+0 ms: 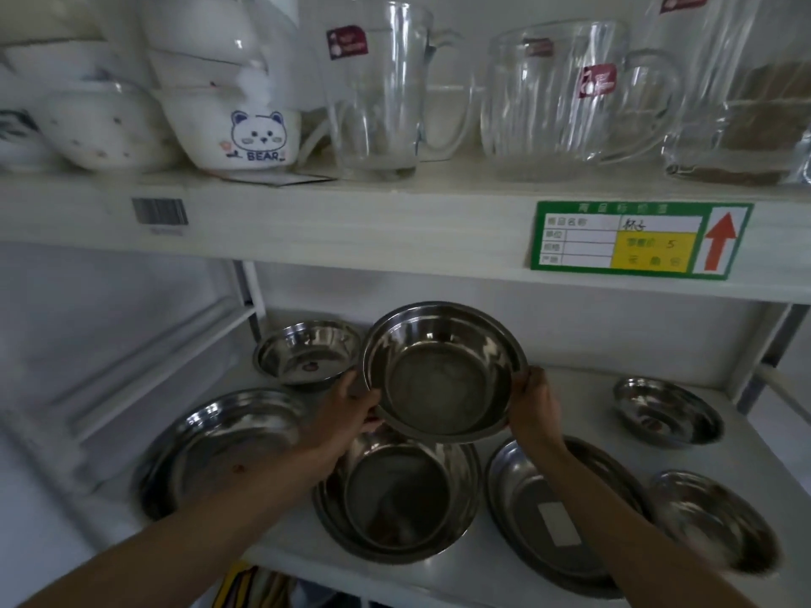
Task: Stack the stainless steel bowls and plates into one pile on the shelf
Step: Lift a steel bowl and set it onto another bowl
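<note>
White shelves (pixel 395 568) fill the view, one above the other. On the top shelf sit clear glass mugs (pixel 566 98) with handles and little red stickers, a tall clear glass jug (pixel 382 89), and white round bowls, one with a blue bear face (pixel 259 136) drawn on it. A green and yellow price tag (pixel 636 241) with a red arrow is stuck on the shelf edge, and a barcode sticker (pixel 160 211) sits further left.

On the lower shelf lie shiny metal dishes, all round and smooth like mirrors. Both hands hold one steel bowl (pixel 443 373) up in the air, tilted so its inside faces us. It has a flat bottom and a thin rim. The left hand (pixel 346 410) grips the rim on the left side with fingers curled around it. The right hand (pixel 533 399) pinches the rim on the right side. Both arms reach forward from the bottom of the view, bare to the elbow.

Right under the held bowl sits another steel bowl inside a wide plate (pixel 395 498). A big flat plate (pixel 228 445) lies to the left. A small deep bowl (pixel 307 351) sits at the back left. To the right lies a wide plate with a white sticker (pixel 557 515), partly hidden by the right arm. Two small shallow dishes sit far right, one at the back (pixel 667 410) and one at the front (pixel 715 520)
</note>
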### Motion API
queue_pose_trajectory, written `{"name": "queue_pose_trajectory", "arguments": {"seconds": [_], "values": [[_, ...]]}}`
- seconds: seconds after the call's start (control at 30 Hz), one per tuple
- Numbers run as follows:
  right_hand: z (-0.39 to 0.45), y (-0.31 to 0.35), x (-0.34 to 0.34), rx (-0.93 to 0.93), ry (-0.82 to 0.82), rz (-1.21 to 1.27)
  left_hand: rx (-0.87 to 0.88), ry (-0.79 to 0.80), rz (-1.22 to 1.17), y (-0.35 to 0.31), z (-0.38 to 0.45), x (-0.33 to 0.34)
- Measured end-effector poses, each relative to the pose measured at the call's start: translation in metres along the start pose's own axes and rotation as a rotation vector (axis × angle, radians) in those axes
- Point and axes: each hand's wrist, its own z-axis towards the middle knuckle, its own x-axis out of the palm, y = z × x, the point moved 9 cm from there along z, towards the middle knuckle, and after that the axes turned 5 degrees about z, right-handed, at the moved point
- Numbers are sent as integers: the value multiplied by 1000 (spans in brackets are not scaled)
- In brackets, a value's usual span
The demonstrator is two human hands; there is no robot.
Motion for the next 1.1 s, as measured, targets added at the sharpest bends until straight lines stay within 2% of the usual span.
{"name": "queue_pose_trajectory", "arguments": {"seconds": [0.17,0.33,0.6,0.87,1.1], "values": [[-19,-8,20,-1,65,-94,21,-123,49,16,-14,-32],[-41,-24,33,8,115,-236,-21,-199,2,45,-35,-57],[-74,-43,46,-7,149,-312,-92,-318,-85,100,-68,-75],[-94,-57,52,44,136,-379,67,-422,51,89,-91,-79],[-93,-60,53,44,89,-369,66,-551,131,98,-90,-81]]}}
